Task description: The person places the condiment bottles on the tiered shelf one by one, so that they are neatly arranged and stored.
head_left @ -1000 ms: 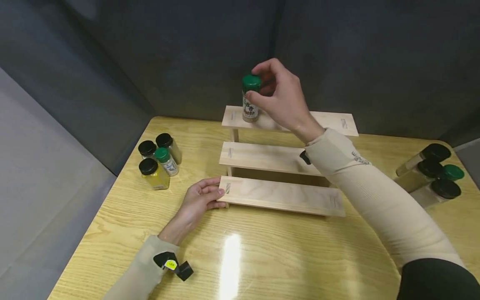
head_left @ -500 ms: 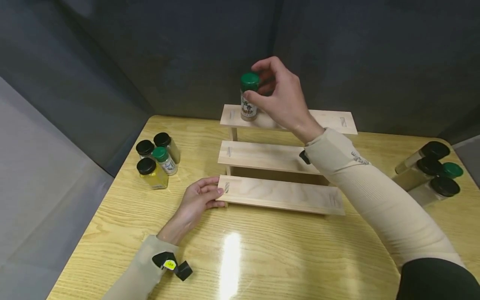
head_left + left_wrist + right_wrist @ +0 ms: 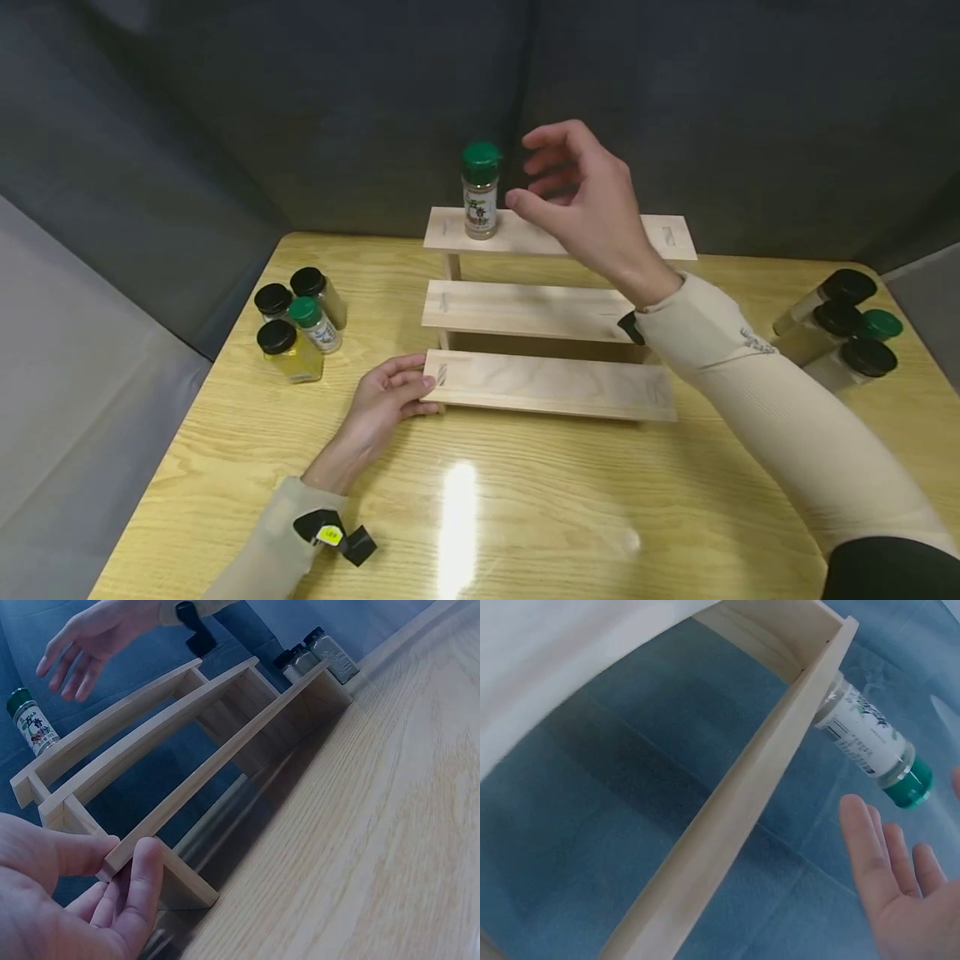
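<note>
Dark cloth hangs behind the wood-grained surface, and we face a three-tier wooden rack, whose middle we take as the clock's centre. At eight o'clock our left hand pinches the end of the lowest shelf between thumb and fingers, probably to steady the frame. At eleven o'clock a green-capped bottle stands upright on the top shelf, label facing us, likely so it reads easily. Our right hand, at one o'clock, is apart from it, fingers loosely curved, thumb well clear of them, holding nothing. Four jars cluster at nine o'clock; four more containers gather at three, perhaps set aside to leave room around the rack. Our right sleeve blocks our sight of the middle shelf's three-o'clock end.
</note>
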Action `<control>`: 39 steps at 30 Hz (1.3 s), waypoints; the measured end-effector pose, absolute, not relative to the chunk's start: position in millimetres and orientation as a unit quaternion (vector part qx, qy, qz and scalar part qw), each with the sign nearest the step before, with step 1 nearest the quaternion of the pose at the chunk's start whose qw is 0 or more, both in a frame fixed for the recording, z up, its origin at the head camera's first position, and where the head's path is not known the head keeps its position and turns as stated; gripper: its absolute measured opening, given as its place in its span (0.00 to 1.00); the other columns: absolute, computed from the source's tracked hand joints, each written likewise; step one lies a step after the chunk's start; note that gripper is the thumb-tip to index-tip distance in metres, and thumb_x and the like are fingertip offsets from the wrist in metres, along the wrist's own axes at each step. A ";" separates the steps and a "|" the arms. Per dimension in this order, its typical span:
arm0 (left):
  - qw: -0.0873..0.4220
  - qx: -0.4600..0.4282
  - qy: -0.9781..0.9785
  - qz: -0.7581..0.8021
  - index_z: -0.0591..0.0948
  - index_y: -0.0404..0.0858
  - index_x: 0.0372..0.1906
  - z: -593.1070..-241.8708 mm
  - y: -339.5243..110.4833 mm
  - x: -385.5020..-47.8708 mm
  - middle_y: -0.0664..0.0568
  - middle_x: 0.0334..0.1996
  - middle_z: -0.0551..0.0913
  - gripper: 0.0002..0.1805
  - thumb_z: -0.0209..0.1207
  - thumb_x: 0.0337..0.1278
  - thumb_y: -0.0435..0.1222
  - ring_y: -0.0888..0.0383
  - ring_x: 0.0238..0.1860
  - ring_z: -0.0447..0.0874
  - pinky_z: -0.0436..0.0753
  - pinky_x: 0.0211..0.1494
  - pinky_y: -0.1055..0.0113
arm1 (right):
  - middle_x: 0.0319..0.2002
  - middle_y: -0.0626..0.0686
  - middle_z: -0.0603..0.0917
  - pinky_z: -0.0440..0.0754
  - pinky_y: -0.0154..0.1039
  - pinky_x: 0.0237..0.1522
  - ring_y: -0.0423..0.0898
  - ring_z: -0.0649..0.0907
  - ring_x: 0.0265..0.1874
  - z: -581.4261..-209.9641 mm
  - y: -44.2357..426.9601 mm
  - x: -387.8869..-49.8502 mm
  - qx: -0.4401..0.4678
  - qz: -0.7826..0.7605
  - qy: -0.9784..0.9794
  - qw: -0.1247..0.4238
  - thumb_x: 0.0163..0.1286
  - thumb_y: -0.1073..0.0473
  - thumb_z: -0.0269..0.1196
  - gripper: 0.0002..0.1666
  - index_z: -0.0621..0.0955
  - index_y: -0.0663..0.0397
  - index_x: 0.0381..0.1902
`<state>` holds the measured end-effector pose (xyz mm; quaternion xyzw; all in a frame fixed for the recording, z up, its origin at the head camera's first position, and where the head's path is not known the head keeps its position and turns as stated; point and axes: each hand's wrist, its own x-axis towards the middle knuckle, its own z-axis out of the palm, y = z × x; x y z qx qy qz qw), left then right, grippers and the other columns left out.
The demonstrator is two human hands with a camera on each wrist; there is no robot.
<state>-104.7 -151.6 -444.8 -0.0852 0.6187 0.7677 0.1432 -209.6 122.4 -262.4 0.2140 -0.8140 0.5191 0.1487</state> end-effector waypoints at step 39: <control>0.145 -0.081 0.625 0.763 0.69 0.21 0.74 -442.6 -157.2 -94.5 0.52 0.39 0.85 0.25 0.57 0.78 0.20 0.60 0.36 0.89 0.94 0.48 0.67 | 0.57 0.62 0.86 0.87 0.28 0.51 0.48 0.88 0.52 -305.8 266.4 -54.8 0.142 0.537 -0.796 0.241 0.65 0.83 0.69 0.30 0.79 0.76 0.65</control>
